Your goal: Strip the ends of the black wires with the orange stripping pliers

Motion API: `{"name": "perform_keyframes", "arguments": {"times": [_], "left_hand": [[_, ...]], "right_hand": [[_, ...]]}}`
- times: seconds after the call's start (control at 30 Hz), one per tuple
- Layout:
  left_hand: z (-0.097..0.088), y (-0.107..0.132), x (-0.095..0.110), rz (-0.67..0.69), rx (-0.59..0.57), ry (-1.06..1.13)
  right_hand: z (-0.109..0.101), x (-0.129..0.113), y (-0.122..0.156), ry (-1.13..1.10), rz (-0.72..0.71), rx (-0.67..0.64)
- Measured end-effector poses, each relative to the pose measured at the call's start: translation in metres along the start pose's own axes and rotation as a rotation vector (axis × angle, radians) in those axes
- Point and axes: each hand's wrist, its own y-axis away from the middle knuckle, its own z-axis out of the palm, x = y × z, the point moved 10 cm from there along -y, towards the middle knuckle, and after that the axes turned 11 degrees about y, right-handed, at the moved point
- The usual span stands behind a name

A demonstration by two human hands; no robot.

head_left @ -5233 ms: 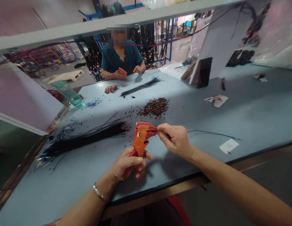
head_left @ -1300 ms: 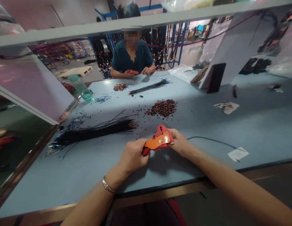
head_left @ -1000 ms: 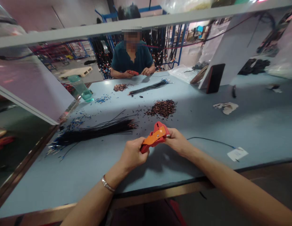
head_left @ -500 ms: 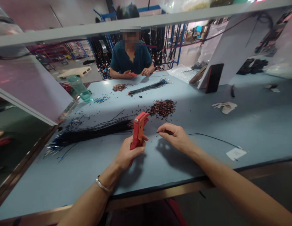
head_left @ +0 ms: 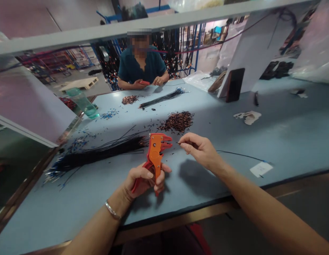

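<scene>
My left hand [head_left: 145, 179] is wrapped round the handles of a red and orange wire stripper [head_left: 155, 153], whose jaws point to the right. Pinched between the fingers of my right hand [head_left: 200, 150] is a thin black wire [head_left: 240, 154]; its short tip pokes out just right of the jaws, apart from them. The wire's other end, with a blue part, trails to a white label [head_left: 260, 169]. Left of the tool lies a bundle of black wires [head_left: 100, 152] with blue ends. Behind the jaws is a pile of small dark and copper-coloured offcuts [head_left: 177, 121].
Across the table a person [head_left: 141, 69] holds a red tool near a smaller wire bundle [head_left: 163, 98] and another offcut pile [head_left: 129, 99]. A green bottle [head_left: 83, 102] stands at the left. A phone [head_left: 235, 85] leans on the right panel, near a crumpled white scrap [head_left: 248, 117].
My left hand has turned the wire stripper so its orange side faces me and its jaws point right. My right hand still pinches the wire, its tip now beside the jaws.
</scene>
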Motion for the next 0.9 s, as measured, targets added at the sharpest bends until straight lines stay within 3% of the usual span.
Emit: {"name": "perform_keyframes", "arguments": {"times": [0.2,0.57,0.9], "left_hand": [[-0.001,0.001,-0.008,-0.049,0.027,-0.091],[-0.004,0.001,-0.010,-0.053,0.059,-0.116],[-0.003,0.001,-0.010,-0.045,0.066,-0.158]], "right_hand": [[0.000,-0.016,0.005,0.153,-0.149,0.065],[0.000,-0.026,0.008,0.279,-0.194,0.081],[0.004,-0.024,0.010,0.226,-0.173,0.055]]}}
